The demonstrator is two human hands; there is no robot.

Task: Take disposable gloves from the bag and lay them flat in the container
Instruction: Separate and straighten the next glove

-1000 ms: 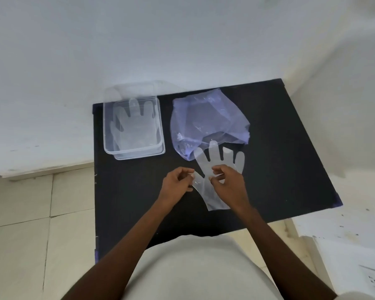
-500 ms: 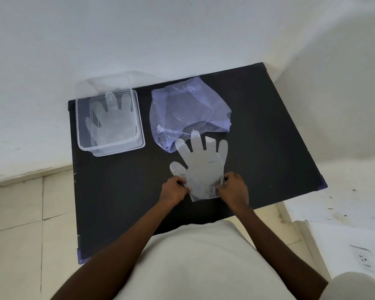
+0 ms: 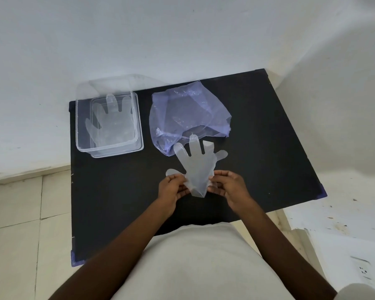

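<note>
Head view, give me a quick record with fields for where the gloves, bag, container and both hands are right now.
surface: black table
container: clear container, far left, open
in container: one glove lying flat
bag: purple bag, right of container
held glove: loose glove, fingers pointing away
left hand: grip on the cuff's left edge
right hand: grip on the cuff's right edge

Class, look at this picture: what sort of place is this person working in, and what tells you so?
Probably a plain room at home or in a small workshop, not a lab: a small black table pushed against a bare white wall, a tiled floor, and a wall socket low down.
</note>
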